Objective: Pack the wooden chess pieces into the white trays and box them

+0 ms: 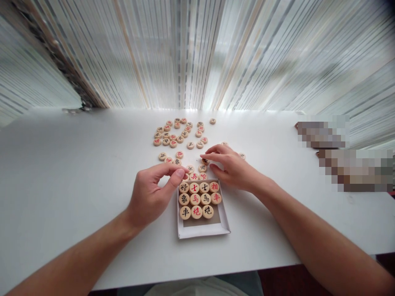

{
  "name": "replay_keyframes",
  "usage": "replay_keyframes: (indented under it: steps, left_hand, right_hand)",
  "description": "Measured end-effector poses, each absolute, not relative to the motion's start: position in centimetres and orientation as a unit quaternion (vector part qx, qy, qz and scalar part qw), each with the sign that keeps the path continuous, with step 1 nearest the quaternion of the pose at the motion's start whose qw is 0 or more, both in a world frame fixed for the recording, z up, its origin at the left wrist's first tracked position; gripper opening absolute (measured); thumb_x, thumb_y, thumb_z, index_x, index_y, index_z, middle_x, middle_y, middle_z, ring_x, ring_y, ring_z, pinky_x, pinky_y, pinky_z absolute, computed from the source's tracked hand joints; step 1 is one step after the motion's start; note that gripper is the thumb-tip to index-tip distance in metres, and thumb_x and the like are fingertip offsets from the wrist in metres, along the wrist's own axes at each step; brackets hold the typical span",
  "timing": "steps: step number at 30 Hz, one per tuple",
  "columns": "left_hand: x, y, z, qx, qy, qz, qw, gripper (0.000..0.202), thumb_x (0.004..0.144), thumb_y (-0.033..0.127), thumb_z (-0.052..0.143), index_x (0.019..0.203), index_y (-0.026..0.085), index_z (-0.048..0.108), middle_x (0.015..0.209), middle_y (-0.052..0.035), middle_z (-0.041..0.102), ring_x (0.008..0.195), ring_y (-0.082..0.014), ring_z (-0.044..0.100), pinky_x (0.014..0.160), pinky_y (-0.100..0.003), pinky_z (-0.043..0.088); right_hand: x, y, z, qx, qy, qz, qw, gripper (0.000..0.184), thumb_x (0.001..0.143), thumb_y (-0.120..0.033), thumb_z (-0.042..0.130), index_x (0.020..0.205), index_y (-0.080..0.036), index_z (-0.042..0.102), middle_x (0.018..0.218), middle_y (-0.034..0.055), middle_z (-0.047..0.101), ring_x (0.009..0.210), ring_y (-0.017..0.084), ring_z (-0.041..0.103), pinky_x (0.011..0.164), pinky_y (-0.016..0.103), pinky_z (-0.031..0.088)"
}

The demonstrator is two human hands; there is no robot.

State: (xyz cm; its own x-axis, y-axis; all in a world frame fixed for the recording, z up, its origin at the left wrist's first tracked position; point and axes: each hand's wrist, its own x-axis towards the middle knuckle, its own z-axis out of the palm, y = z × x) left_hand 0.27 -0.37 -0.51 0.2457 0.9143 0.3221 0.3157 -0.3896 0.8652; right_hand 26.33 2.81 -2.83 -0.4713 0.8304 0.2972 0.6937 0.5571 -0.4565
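Observation:
A shallow white cardboard box [203, 230] lies on the white table [77, 185] in front of me, holding several round wooden Chinese chess pieces [195, 200] in rows. My left hand [152, 193] hovers at the box's upper left corner, thumb and fingers pinched together; a piece may be hidden in them. My right hand [230, 166] rests just beyond the box's upper right corner, fingers curled and pinching a piece [205, 160] on the table. Several loose pieces [177, 135] lie scattered farther back.
Sheer striped curtains [197, 53] hang behind the table's far edge. Blurred-out objects [342, 152] sit at the right end of the table. The table's near edge runs just below the box.

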Motion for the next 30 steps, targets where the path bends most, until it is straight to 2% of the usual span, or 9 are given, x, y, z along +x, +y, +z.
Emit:
replay_keyframes:
  steps: [7, 14, 21, 30]
  left_hand:
    - [0.3, -0.5, -0.5, 0.712, 0.43, 0.435, 0.345, 0.016, 0.1, 0.027, 0.07, 0.092, 0.02, 0.082, 0.091, -0.0029, 0.084, 0.084, -0.0183, 0.077, 0.082, -0.026, 0.06]
    - [0.3, -0.5, -0.6, 0.713, 0.427, 0.434, 0.347, 0.016, 0.1, 0.027, 0.07, 0.093, 0.019, 0.082, 0.09, -0.0028, 0.083, 0.084, -0.018, 0.077, 0.081, -0.026, 0.059]
    - [0.3, -0.5, -0.6, 0.714, 0.421, 0.439, 0.345, 0.015, 0.099, 0.025, 0.07, 0.091, 0.02, 0.082, 0.088, -0.0015, 0.083, 0.082, -0.0168, 0.077, 0.079, -0.025, 0.06]
    - [0.3, -0.6, -0.6, 0.721, 0.419, 0.438, 0.335, 0.014, 0.098, 0.023, 0.07, 0.092, 0.02, 0.082, 0.089, -0.0013, 0.084, 0.083, -0.0169, 0.078, 0.08, -0.026, 0.06]
  right_hand:
    - [26.7, 2.7, -2.9, -0.448, -0.859, 0.119, 0.218, 0.026, 0.107, -0.021, 0.054, 0.125, -0.017, 0.073, 0.117, 0.0172, 0.069, 0.108, 0.032, 0.064, 0.094, 0.049, 0.056]
    - [27.0, 1.9, -2.9, -0.455, -0.861, 0.099, 0.205, 0.017, 0.107, -0.02, 0.054, 0.116, -0.015, 0.068, 0.111, 0.0168, 0.068, 0.106, 0.033, 0.063, 0.094, 0.05, 0.053]
    - [27.3, 1.7, -3.4, -0.457, -0.856, 0.09, 0.223, 0.021, 0.107, -0.021, 0.055, 0.122, -0.016, 0.067, 0.114, 0.0176, 0.067, 0.104, 0.033, 0.066, 0.09, 0.048, 0.056]
    - [27.3, 1.7, -3.7, -0.466, -0.847, 0.09, 0.24, 0.02, 0.105, -0.022, 0.059, 0.119, -0.016, 0.071, 0.111, 0.0176, 0.069, 0.101, 0.033, 0.068, 0.087, 0.048, 0.058]
